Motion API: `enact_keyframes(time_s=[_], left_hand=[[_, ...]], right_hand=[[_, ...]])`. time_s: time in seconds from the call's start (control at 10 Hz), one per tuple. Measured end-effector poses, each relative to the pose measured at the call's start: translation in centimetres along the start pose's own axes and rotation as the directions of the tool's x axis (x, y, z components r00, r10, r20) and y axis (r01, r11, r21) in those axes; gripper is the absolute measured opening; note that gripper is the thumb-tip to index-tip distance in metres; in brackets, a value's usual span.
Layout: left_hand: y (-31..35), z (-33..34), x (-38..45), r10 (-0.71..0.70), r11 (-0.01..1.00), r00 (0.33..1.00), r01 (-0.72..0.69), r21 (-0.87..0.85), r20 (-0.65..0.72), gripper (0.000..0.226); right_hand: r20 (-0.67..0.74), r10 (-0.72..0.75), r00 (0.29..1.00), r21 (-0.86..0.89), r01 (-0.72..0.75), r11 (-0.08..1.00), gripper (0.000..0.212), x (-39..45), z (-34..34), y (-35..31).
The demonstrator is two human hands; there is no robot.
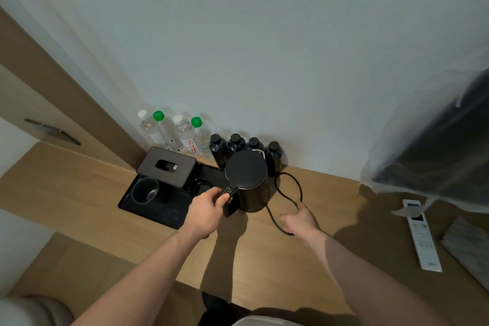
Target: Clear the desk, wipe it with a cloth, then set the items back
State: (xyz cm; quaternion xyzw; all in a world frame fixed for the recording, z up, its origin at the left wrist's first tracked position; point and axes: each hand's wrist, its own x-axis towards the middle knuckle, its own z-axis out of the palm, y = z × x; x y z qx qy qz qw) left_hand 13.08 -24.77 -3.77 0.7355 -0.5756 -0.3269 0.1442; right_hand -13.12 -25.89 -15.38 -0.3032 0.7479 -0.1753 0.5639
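Our left-hand fingers (221,196) are wrapped round the handle of the matte black electric kettle (247,181); left hand (205,213) has it gripped, kettle upright on the light wood desk (264,259). Right hand (300,221) sits just right of the kettle, over the looped black power cord (289,194). Fingers reach toward the cord, but we can't tell whether they pinch it or just touch.

Progress, our read: barely begun or nearly finished; can't say which from this alone. Nothing looks wiped, no cloth in view.

Everything placed w/ ref to the kettle:
- Touching its left side: flat black tray (158,213) w/ a black tissue box (167,166) and a dark round cup (145,190).
- Behind, against the wall: four small black bottles (235,143).
- Behind-left: four clear plastic water bottles (182,132), two green caps, two white.
- Well off to the right: white remote control (422,235).

If clearing, almost all items are left, plus wipe & reset.
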Motion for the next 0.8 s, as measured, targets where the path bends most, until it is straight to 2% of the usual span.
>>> enact_keyframes(time_s=[0.1, 0.3, 0.4, 0.5, 0.6, 0.7, 0.8], left_hand=[[-0.8, -1.1, 0.4, -0.002, 0.999, 1.000, 0.002, 0.042, 0.005, 0.031], [-0.2, 0.0, -0.1, -0.009, 0.998, 0.998, 0.006, 0.058, 0.061, 0.030], [0.4, 1.2, -0.4, -0.006, 0.999, 0.998, 0.003, 0.047, 0.060, 0.032], [0.6, 1.4, -1.1, -0.020, 1.000, 0.999, 0.019, 0.017, 0.049, 0.036], [0.2, 1.4, -3.0, 0.017, 1.000, 1.000, -0.018, 0.020, 0.026, 0.041], [-0.2, 0.8, -6.6, 0.043, 0.999, 0.999, -0.043, -0.025, 0.029, 0.049], [-0.7, 0.1, -11.3, 0.014, 0.995, 0.994, -0.003, -0.099, 0.113, 0.043]], right_hand=[[-0.070, -0.064, 0.995, -0.113, 0.056, 0.992, 0.095, -0.4, -1.1, 2.2], [-0.082, -0.156, 0.984, -0.228, 0.133, 0.965, 0.096, -3.0, -3.5, 5.9], [-0.082, -0.148, 0.986, -0.217, 0.127, 0.968, 0.087, -3.0, -4.2, 6.4], [-0.024, -0.148, 0.989, -0.178, 0.141, 0.974, 0.077, -3.6, -4.6, 5.7], [-0.004, -0.154, 0.988, -0.141, 0.152, 0.978, 0.069, -4.8, -4.3, 4.8], [0.027, -0.164, 0.986, -0.107, 0.166, 0.980, 0.069, -5.8, -2.9, 5.2], [0.075, -0.183, 0.980, -0.149, 0.193, 0.970, 0.066, -6.8, -1.1, 5.9]])
